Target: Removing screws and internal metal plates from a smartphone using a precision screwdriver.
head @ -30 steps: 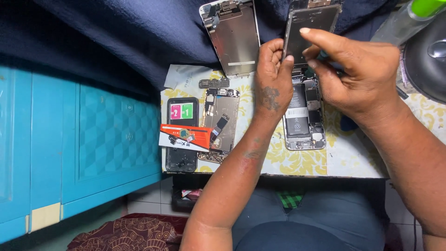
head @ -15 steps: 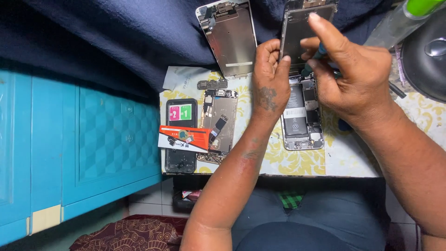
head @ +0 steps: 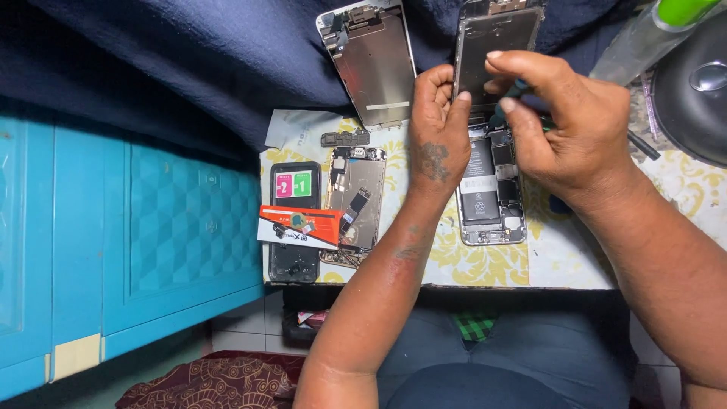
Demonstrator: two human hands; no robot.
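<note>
My left hand [head: 438, 129] pinches the left edge of a lifted phone screen panel [head: 496, 45], which tilts up from an opened phone body [head: 491, 189] lying on the table with its battery and boards showing. My right hand [head: 564, 125] hovers over the joint between panel and body, fingers curled around a thin dark tool [head: 642, 144] whose tip is hidden under the fingers.
A second screen panel [head: 372, 60] leans on dark blue cloth [head: 189, 68]. On the yellow-patterned table [head: 485, 261] lie another opened phone back [head: 356, 201], a dark phone [head: 294, 220] and an orange-white card [head: 299, 226]. Green-capped bottle [head: 651, 34], round dark object [head: 697, 83], blue cabinet [head: 129, 242] left.
My right hand's fingers have shifted down from the top of the lifted panel toward its lower edge; my left hand keeps its grip on the panel's side.
</note>
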